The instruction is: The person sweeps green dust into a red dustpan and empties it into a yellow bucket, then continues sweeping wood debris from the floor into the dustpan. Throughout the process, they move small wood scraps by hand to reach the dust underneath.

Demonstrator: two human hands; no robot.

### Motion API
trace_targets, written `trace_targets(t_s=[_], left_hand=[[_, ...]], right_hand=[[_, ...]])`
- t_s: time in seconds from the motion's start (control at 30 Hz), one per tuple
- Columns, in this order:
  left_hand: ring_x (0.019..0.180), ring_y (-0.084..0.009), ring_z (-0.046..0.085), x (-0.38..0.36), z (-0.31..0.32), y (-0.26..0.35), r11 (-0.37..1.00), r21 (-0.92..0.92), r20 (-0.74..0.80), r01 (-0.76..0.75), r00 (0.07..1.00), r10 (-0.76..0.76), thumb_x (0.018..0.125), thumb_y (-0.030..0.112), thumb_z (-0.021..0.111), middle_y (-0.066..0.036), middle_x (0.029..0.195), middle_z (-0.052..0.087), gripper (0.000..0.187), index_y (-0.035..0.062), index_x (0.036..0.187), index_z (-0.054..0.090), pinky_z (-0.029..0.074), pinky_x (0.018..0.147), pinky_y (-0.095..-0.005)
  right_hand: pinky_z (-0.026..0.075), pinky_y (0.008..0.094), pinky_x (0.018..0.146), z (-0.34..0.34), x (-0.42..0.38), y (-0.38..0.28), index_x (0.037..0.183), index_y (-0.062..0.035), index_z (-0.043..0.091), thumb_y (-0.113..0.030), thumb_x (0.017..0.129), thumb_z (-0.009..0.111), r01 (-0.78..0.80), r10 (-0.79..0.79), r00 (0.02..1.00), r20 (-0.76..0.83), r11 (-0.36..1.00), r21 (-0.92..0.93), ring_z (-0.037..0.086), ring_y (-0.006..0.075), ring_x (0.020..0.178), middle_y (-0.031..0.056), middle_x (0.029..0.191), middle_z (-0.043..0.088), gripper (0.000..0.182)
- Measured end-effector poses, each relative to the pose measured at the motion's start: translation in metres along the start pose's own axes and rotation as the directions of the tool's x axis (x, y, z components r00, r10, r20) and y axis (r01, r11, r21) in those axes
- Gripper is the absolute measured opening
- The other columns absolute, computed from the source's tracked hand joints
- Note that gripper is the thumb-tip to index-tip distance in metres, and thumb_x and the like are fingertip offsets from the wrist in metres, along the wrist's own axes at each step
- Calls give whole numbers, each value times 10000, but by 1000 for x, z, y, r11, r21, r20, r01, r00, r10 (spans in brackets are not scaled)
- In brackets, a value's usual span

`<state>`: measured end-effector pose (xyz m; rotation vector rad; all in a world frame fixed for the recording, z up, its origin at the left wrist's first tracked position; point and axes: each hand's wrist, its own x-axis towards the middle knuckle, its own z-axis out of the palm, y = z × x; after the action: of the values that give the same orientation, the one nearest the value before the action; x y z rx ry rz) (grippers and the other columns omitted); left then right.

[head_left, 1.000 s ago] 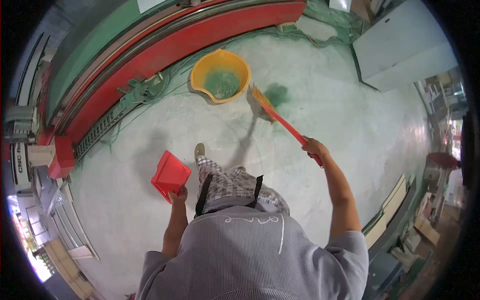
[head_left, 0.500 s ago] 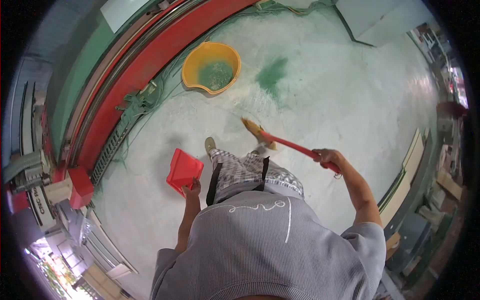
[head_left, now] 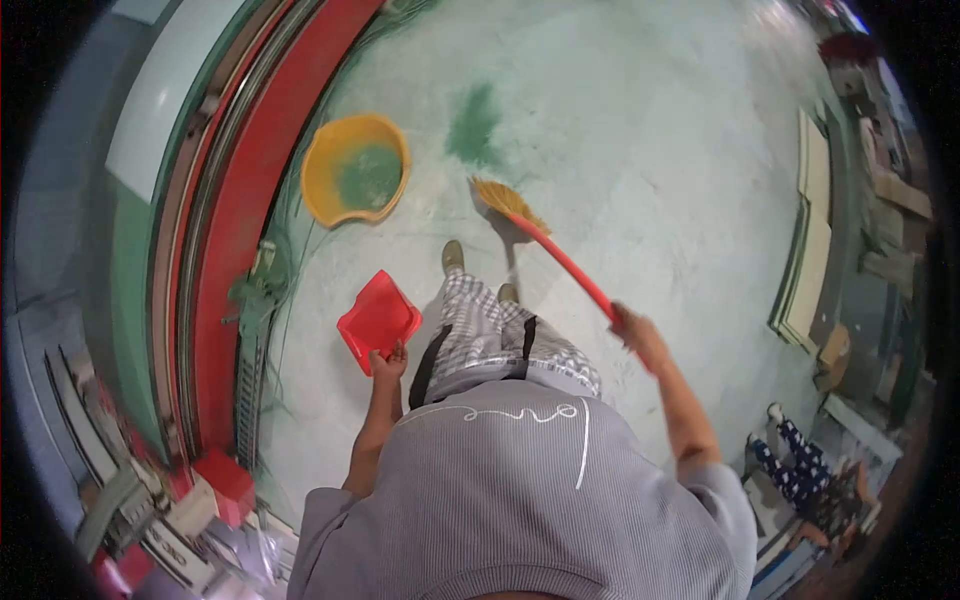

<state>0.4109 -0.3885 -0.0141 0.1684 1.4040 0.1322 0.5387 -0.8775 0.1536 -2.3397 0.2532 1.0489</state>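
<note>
My right hand (head_left: 638,335) is closed round the red handle of a broom (head_left: 565,262). Its straw bristles (head_left: 512,200) point forward, ahead of my feet, with their shadow beside them on the floor. On the other side, my left hand (head_left: 389,362) grips the near edge of a red dustpan (head_left: 378,315), held tilted to the left of my legs. A yellow basin (head_left: 312,180) stands on the floor farther forward, with green and pale debris in its bottom. Just beyond the bristles lies a patch of green powder (head_left: 474,125).
A long red machine base (head_left: 245,200) runs along the left, with cables and a cable chain (head_left: 250,385) beside it. Stacked boards (head_left: 805,260) line the right side. Another person (head_left: 805,470) is at the lower right.
The broom has swung forward, its bristles now farther from my feet and closer to the green patch. My view has turned and another person has come into sight. The dustpan stays in my left hand.
</note>
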Motion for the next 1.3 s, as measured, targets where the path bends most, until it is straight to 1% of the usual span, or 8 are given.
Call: trace_targets(t_s=[0.3,0.53,0.7,0.93,1.0,1.07,1.2,1.3], left_hand=[[804,-259,547,18,154,4,981,190,92,25,995,-43,674,262,434,-159,823,541,241,53,795,438,414,730,-404],[963,-244,482,0,234,-8,926,373,331,51,925,-184,685,249,444,-147,1044,450,316,65,931,371,350,831,-374],[956,-240,486,-26,237,-14,888,457,455,-45,870,-190,687,240,453,-139,1057,443,370,65,998,359,336,835,-373],[885,-271,524,-34,191,21,906,423,259,-39,963,-80,658,188,445,-177,982,486,169,62,766,419,382,774,-397],[807,-284,554,-31,176,35,895,441,264,-69,963,-56,648,181,434,-190,895,522,119,76,657,381,413,716,-397],[780,-282,560,-31,165,43,905,416,241,-88,970,-17,649,183,432,-188,867,533,121,81,673,373,418,702,-393],[754,-274,566,-35,154,52,956,282,100,-80,994,54,651,193,432,-183,823,552,151,95,741,361,421,692,-381],[744,-270,567,-16,137,70,985,171,218,-19,976,-19,657,205,440,-169,802,553,179,104,780,358,412,706,-375]], right_hand=[[414,271,402,184,-160,116,951,1,443,-204,687,572,-346,426,904,-35,778,524,452,141,427,63,603,484,358],[386,264,360,221,-198,113,741,10,459,-226,697,535,-506,581,629,516,-198,840,448,150,411,65,528,458,251],[355,260,327,198,-167,163,586,-54,391,-243,737,463,-355,449,819,357,-91,930,432,146,363,56,476,449,252],[402,274,562,150,-84,112,748,-13,497,-309,808,385,354,-10,881,-473,677,645,506,200,601,82,654,534,322],[404,326,498,226,37,184,879,-28,445,-163,772,444,35,338,931,137,-457,889,500,237,688,128,792,511,172],[469,390,647,201,112,139,907,15,430,-166,789,425,20,258,938,230,-704,710,513,292,779,170,843,517,216],[465,478,681,94,141,-39,869,23,398,-147,766,404,-230,166,911,377,-554,800,530,334,745,191,837,513,198],[480,298,498,53,129,-124,741,-18,400,-140,756,432,-316,174,898,404,-383,868,487,200,485,72,599,486,128]])
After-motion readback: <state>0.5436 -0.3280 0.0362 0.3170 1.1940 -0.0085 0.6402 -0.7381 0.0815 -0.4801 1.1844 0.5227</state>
